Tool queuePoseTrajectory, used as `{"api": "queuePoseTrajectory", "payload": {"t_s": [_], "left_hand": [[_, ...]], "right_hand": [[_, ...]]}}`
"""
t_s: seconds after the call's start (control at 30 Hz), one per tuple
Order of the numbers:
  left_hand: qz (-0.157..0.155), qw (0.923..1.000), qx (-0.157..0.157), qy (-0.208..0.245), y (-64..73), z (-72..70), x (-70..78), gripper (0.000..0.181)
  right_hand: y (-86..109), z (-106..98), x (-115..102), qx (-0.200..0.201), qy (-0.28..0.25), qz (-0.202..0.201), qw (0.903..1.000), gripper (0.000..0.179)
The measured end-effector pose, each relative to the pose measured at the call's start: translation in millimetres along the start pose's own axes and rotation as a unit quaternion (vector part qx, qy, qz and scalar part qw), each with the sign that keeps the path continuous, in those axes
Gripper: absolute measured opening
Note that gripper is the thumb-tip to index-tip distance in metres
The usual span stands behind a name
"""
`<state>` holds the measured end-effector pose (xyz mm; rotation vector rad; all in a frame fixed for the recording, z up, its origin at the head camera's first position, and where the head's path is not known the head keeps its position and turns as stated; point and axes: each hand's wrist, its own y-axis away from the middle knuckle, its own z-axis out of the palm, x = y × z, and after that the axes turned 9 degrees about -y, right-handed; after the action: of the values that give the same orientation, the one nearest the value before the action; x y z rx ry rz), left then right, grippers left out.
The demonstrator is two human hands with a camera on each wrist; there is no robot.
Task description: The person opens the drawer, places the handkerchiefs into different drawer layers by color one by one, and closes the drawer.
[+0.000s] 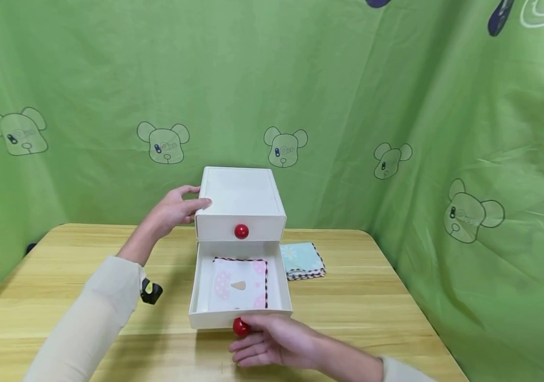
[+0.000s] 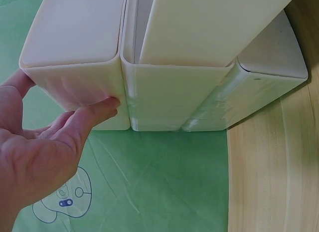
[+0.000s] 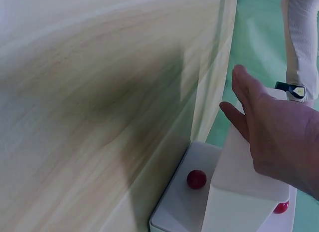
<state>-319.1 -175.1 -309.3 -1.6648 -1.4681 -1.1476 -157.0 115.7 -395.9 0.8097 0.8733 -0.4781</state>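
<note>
White unit (image 1: 240,188), front and centre on the wooden tabletop (image 1: 362,318), and its middle drawer (image 1: 215,321) is out, nothing hidden there! Inside it lies a folded pink-and-white cloth (image 1: 240,284), flat on the drawer floor, dark checked trim along its back and right edges.

Over to the left hand (image 1: 172,209): fingers apart, 1 digit over the unit's upper left edge and the others against the side wall, a fine brace. A black device (image 1: 151,292) sits at that wrist, just by the pale sleeve (image 1: 93,313).

Now the right hand (image 1: 279,339), right up at the red knob (image 1: 240,327) of that open drawer! The thumb meets the knob, and the lower fingers reach out loosely beneath it; whether they pinch it, I cannot tell, since the hand covers that spot in the wrist view.

Above, the top drawer (image 1: 215,228) is closed, its own knob (image 1: 241,231) facing out; the right wrist view picks up a bottom drawer (image 3: 182,207) too, so that's 3. Just beside the unit, on its right, a folded light-blue cloth (image 1: 303,257) rests on the wood. Behind it all, a green curtain (image 1: 234,79) with 5 bear-like outlines in full view.
</note>
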Motion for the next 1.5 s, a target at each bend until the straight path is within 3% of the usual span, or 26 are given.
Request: {"api": "queuePoseTrajectory", "payload": {"t_s": [0.43,0.83,1.5], "left_hand": [[-0.002,1.0,-0.001,0.007,0.8,0.9,0.0,0.082],[0.006,0.9999,-0.003,0.008,2.0,2.5,3.1,0.082],[0.005,1.0,0.0,0.008,1.0,1.1,1.0,0.083]], "right_hand": [[-1.4,2.9,1.1,0.0,-0.014,-0.026,0.9996,0.046],[-7.2,1.5,-12.2,0.005,-0.019,-0.03,0.9993,0.044],[-40.0,-7.3,-39.5,0.044,-0.031,-0.041,0.9977,0.043]]}}
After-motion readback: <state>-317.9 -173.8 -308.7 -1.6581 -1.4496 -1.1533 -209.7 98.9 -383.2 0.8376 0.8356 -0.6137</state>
